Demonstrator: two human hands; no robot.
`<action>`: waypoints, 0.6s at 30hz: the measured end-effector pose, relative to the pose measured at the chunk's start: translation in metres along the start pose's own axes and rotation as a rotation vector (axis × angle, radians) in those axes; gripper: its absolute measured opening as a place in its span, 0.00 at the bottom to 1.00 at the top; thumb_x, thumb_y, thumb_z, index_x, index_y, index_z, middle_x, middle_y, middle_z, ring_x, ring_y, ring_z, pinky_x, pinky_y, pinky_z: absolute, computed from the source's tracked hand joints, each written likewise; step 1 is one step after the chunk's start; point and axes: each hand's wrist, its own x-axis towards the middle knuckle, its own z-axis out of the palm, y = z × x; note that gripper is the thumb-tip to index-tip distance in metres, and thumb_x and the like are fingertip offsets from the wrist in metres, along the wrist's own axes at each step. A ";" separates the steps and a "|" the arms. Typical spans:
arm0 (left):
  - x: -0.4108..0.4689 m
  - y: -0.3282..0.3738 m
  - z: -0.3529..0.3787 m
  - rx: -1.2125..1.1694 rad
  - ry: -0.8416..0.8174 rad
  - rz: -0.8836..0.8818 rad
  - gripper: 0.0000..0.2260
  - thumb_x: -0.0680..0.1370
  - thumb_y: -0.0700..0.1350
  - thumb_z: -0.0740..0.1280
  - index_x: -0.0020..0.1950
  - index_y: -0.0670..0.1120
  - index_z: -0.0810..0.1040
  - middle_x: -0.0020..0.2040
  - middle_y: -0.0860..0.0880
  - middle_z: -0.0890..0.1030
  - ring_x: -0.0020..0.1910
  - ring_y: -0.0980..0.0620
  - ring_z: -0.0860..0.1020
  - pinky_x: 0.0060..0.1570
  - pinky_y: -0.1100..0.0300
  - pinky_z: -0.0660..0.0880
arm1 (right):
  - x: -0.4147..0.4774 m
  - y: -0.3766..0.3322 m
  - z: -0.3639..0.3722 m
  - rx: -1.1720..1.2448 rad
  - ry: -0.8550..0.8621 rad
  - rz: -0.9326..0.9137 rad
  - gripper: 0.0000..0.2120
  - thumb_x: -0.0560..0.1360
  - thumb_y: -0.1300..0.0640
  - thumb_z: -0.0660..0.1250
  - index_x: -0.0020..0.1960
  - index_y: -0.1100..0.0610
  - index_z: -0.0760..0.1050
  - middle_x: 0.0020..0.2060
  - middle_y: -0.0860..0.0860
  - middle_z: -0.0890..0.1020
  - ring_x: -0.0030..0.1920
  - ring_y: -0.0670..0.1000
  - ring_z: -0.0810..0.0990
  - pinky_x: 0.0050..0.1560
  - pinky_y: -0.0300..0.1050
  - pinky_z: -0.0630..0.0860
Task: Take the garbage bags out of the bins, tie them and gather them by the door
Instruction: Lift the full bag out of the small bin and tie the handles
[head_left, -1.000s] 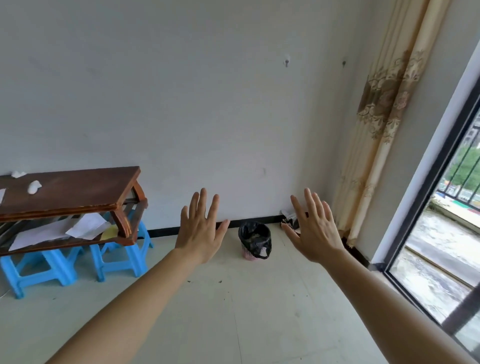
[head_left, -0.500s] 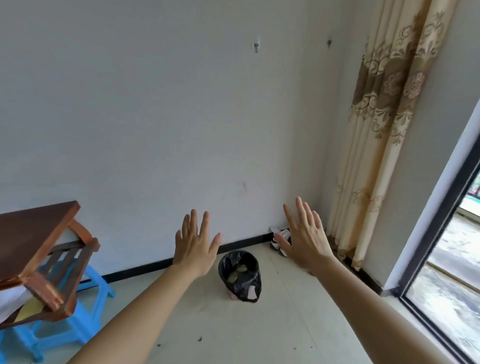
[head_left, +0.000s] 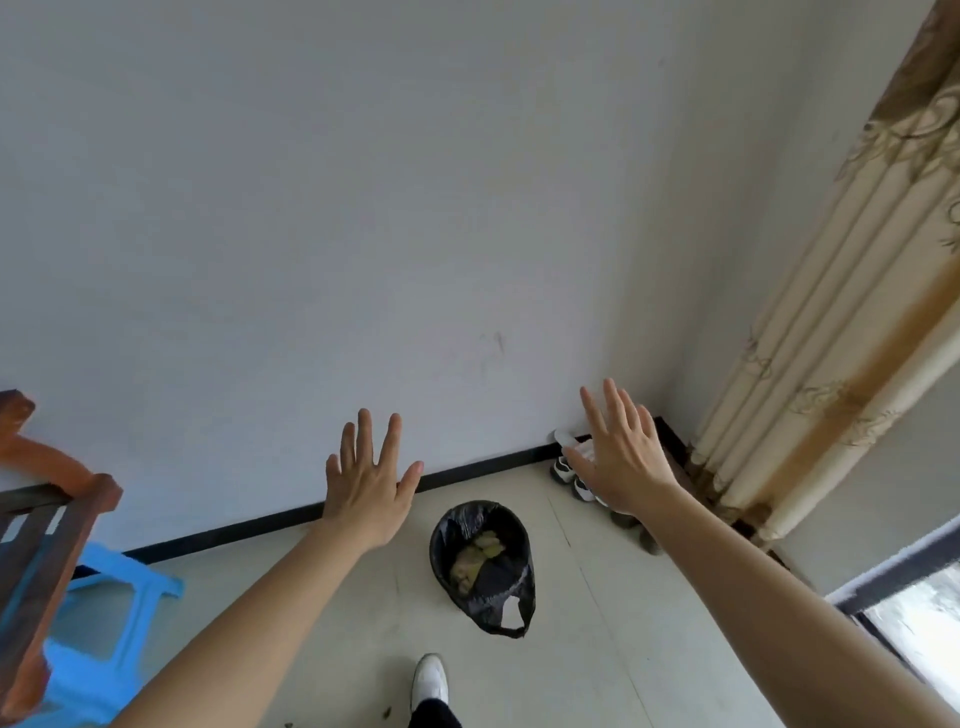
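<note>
Garbage bag (head_left: 498, 587): black, sitting open-mouthed on the floor (head_left: 597, 665) at lower centre, near the baseboard (head_left: 234, 530). It is nearer and lower in frame than 0.5 s ago, and the view now looks down into it. Yellowish waste (head_left: 475, 558) shows inside. One handle loop hangs over the near side. The pink bin base seen earlier is now hidden.

Wall (head_left: 363, 208): fills more of the upper frame; its hook has gone out of view at the top.

Curtain (head_left: 831, 312): right side, looms larger. Dark window frame (head_left: 893, 571) is pushed to the lower right corner.

Table (head_left: 47, 519): wooden, slid further toward the left edge, only its end showing. Blue stool (head_left: 104, 613) is under it, lower left.

Left hand (head_left: 371, 493): flat, fingers spread and straight, holding nothing, up and left of the bag, same pose as before.

Right hand (head_left: 621, 457): also flat and spread, holding nothing, up and right of the bag. Neither hand touches the bag.

Shoes (head_left: 569, 467): in the corner by the wall, partly behind the right hand.

Person's white shoe (head_left: 430, 680): new at bottom centre, just below the bag.
</note>
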 end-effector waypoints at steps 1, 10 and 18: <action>0.028 -0.009 0.013 -0.011 -0.035 -0.007 0.32 0.82 0.64 0.42 0.79 0.54 0.31 0.80 0.42 0.32 0.80 0.40 0.38 0.77 0.40 0.49 | 0.021 0.000 0.019 -0.004 -0.029 0.012 0.40 0.79 0.32 0.48 0.81 0.52 0.38 0.80 0.59 0.45 0.80 0.60 0.47 0.78 0.58 0.49; 0.228 -0.057 0.117 -0.122 -0.366 -0.071 0.34 0.83 0.62 0.48 0.81 0.49 0.35 0.82 0.42 0.38 0.81 0.41 0.44 0.76 0.41 0.53 | 0.128 -0.003 0.159 0.031 -0.324 0.203 0.39 0.79 0.34 0.51 0.81 0.53 0.44 0.80 0.60 0.46 0.79 0.60 0.48 0.77 0.58 0.48; 0.273 -0.064 0.344 -0.463 -0.577 -0.404 0.32 0.84 0.56 0.55 0.81 0.39 0.49 0.82 0.39 0.53 0.81 0.43 0.52 0.78 0.50 0.50 | 0.123 -0.009 0.378 0.239 -0.683 0.391 0.38 0.80 0.37 0.53 0.81 0.54 0.43 0.80 0.59 0.49 0.80 0.59 0.48 0.78 0.56 0.49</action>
